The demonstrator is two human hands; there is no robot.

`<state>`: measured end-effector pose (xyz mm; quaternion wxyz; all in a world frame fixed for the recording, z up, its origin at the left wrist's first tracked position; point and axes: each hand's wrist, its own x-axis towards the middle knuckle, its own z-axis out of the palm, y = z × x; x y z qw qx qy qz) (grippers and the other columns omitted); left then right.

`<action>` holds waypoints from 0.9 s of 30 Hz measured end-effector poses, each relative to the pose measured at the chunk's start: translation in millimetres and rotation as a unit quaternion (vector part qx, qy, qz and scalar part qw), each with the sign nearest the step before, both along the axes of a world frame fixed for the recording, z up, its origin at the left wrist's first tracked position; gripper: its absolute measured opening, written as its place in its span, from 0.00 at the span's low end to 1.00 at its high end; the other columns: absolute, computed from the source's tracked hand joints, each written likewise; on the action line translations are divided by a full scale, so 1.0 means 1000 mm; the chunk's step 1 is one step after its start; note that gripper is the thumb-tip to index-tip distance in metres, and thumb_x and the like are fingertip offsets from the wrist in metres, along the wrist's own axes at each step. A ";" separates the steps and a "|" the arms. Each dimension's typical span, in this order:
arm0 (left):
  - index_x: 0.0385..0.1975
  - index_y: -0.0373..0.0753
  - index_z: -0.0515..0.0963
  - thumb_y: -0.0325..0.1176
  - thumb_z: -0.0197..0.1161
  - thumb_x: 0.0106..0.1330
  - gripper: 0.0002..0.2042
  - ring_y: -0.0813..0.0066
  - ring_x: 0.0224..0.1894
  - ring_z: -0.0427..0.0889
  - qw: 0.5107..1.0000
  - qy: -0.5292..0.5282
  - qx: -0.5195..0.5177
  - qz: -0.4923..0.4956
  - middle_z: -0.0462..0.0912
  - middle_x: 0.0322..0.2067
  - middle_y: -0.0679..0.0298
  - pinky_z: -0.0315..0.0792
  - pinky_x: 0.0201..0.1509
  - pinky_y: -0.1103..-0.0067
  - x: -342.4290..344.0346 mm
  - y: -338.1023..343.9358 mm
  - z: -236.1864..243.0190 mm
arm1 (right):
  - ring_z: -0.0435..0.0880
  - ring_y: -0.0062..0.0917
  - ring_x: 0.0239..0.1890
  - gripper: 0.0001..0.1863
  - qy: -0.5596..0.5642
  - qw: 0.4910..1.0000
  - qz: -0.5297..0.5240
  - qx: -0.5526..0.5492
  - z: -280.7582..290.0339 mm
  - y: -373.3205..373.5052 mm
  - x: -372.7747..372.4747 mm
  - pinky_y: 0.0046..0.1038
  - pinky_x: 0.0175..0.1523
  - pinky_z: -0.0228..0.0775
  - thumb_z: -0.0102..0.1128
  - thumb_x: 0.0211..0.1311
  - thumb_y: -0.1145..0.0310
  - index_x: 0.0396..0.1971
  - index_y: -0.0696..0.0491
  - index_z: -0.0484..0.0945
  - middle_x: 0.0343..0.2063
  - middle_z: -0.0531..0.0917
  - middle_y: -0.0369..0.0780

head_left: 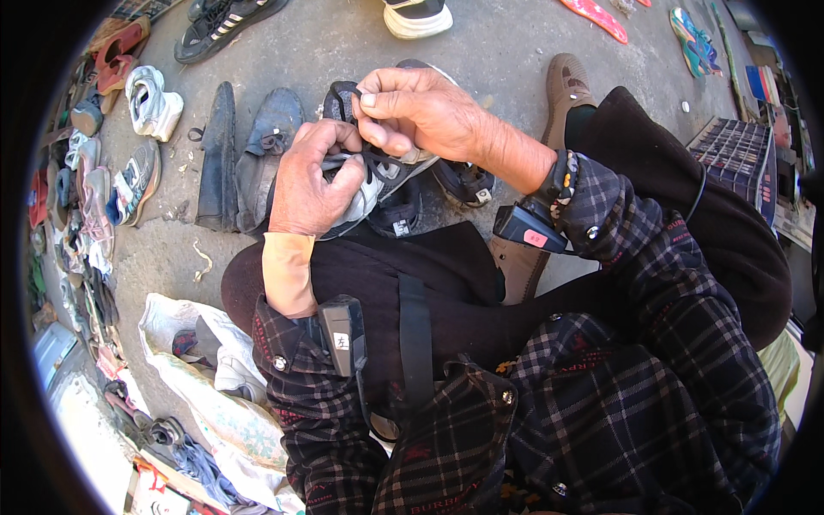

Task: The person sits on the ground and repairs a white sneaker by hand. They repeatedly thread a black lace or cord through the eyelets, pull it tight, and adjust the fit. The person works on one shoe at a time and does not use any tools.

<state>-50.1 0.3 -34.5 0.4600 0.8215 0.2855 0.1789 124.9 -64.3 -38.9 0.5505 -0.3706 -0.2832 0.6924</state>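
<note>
A black shoelace runs in a loop up to my right hand, whose thumb and forefinger pinch it. Just to the left and lower, my left hand is closed, thumb and forefinger together over the laced part of a grey and white sneaker. What the left fingertips grip is mostly hidden; it seems to be the dark lace by the eyelets. Both hands cover much of the sneaker, which is close in front of my crossed leg. Dark shoes lie just beyond it.
Worn black shoes stand left of my hands, with white sneakers farther left. Rows of shoes line the left edge. An open white sack with shoes inside lies by my left knee. A dark crate stands at the right.
</note>
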 end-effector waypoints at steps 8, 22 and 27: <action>0.27 0.33 0.70 0.23 0.54 0.47 0.07 0.71 0.28 0.70 0.999 -0.003 0.044 -0.007 0.72 0.27 0.61 0.66 0.37 0.80 0.004 -0.005 0.002 | 0.56 0.11 0.14 0.09 0.089 0.996 -0.019 -0.016 -0.008 0.002 -0.003 0.16 0.18 0.47 0.49 0.62 0.69 0.31 0.60 0.71 0.13 0.63 0.29; 0.23 0.34 0.71 0.24 0.55 0.45 0.05 0.68 0.26 0.72 0.997 -0.049 0.046 0.047 0.73 0.23 0.60 0.69 0.33 0.78 0.008 -0.009 0.002 | 0.55 0.11 0.13 0.08 0.094 0.995 -0.029 -0.004 -0.006 0.001 -0.003 0.16 0.17 0.46 0.48 0.62 0.69 0.31 0.60 0.71 0.12 0.62 0.29; 0.25 0.32 0.70 0.22 0.53 0.46 0.06 0.75 0.28 0.71 0.999 -0.027 0.013 0.034 0.73 0.27 0.62 0.67 0.37 0.82 0.005 -0.009 0.001 | 0.54 0.11 0.13 0.08 0.103 0.994 -0.021 0.000 -0.007 0.001 -0.002 0.16 0.18 0.47 0.46 0.63 0.69 0.32 0.59 0.71 0.13 0.62 0.29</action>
